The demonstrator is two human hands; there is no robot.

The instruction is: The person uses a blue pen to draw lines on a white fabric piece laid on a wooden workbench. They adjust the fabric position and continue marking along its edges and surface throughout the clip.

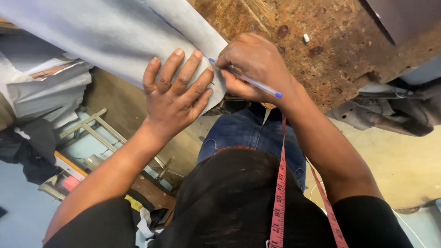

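- The left hand [177, 94] lies flat on the grey cloth [105, 34], fingers spread and straight, gripping nothing, only pressing the cloth down near its lower right corner.
- The right hand [255, 69] is closed around a blue pen [245, 78], pinched between thumb and forefingers.
- The pen's long axis runs from about 10 o'clock at the tip to 4 o'clock at the cap; the tip sits on the cloth edge, just beside the left index and middle fingertips, at their 3 o'clock.
- A thin blue line on the cloth runs up from the tip toward 10 o'clock, along the cloth's right edge.
- The cloth stretches from both hands toward 10 o'clock, its long axis matching that line; the right hand is nearer the edge, the left sits further in.
- The cloth rests on a worn wooden table [321, 41], which shows bare at 1 o'clock of the hands.
- A red tape measure [279, 197] hangs down the person's front at 6 o'clock, over a dark top and jeans [239, 131].
- More grey cloth is heaped at 9 o'clock, well apart.
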